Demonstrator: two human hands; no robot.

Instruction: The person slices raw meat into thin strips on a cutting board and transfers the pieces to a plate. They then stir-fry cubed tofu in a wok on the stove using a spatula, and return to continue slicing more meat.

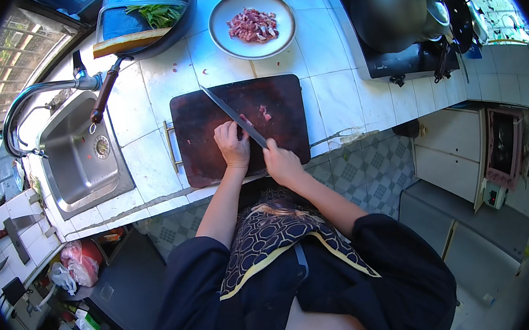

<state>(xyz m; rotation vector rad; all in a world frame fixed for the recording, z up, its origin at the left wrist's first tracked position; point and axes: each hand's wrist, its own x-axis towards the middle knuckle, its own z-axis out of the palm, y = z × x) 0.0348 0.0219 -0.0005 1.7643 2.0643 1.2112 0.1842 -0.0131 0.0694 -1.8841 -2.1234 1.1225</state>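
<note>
My right hand grips the handle of a kitchen knife, whose long blade points up and left across a dark cutting board. Just left of the blade, my left hand rests on the board with its fingers bent; a bit of raw meat shows by the fingertips, and whether they hold it I cannot tell. Small pieces of raw meat lie on the board to the right of the blade. Beyond the board, chopped raw meat is heaped on a round plate with a brown rim.
At the left are a steel sink and a curved faucet. A pan with green leaves sits at the upper left, its wooden handle reaching over the sink's edge. An induction cooker bearing cookware stands at the upper right.
</note>
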